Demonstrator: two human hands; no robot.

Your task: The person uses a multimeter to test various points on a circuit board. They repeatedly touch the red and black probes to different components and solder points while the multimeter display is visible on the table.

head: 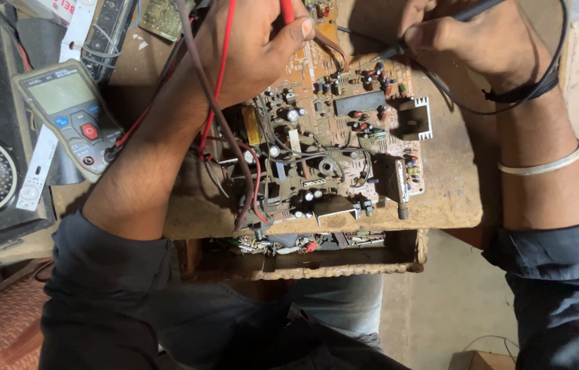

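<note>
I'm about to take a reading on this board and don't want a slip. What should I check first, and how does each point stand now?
1. Red probe gripped in the left hand: ok.
2. Black probe gripped in the right hand: ok.
3. Black probe tip down on the circuit board: it reaches the upper edge by the components; exact contact point cannot tell.
4. Red probe tip on the board: hidden by the left hand, cannot tell.
5. Multimeter within sight, screen facing up: ok; its setting cannot tell.
6. Leads clear of the work: not ok, the red lead runs across the left wrist and over the board.
</note>
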